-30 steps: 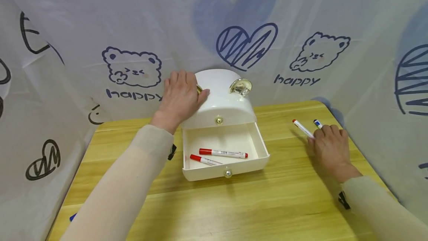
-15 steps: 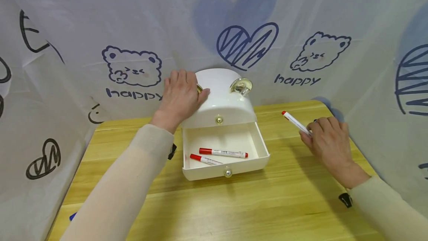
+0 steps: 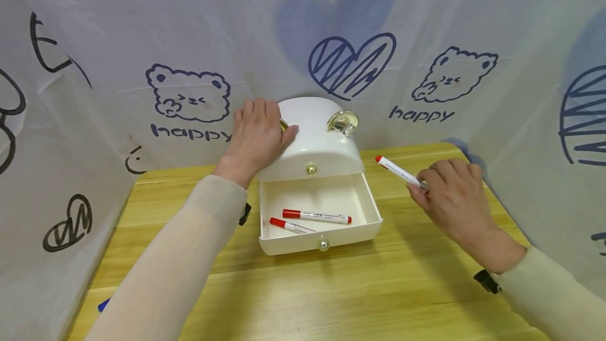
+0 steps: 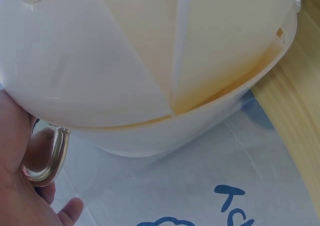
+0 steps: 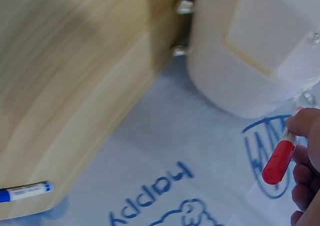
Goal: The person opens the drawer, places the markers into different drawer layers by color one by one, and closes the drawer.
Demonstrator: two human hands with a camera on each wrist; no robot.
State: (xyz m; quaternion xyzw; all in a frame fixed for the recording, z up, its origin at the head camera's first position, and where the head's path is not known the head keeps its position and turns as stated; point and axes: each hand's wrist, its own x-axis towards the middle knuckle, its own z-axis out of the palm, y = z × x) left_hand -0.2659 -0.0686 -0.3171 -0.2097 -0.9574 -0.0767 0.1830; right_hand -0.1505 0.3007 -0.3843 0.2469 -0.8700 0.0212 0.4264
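Note:
A white rounded drawer box (image 3: 314,138) with gold ear-shaped rings stands at the back of the table. My left hand (image 3: 258,133) holds its left ring (image 4: 59,158), with the thumb against the white shell. The lower drawer (image 3: 291,246) is pulled out, and two red markers, one (image 3: 326,218) behind the other (image 3: 290,226), lie inside. To the right of the box, above the table, my right hand (image 3: 452,199) pinches a red-and-white marker (image 3: 397,169). Its red cap (image 5: 279,162) shows near the fingers in the right wrist view.
A blue marker (image 5: 27,191) lies near the table edge in the right wrist view. Part of a blue object (image 3: 103,304) shows beside the left sleeve. The wooden table (image 3: 322,293) is bounded by a printed cloth (image 3: 265,30) behind and at both sides.
My right hand has lifted the red marker off the right side of the table and carried it leftward towards the box. The left hand and the drawer have stayed put.

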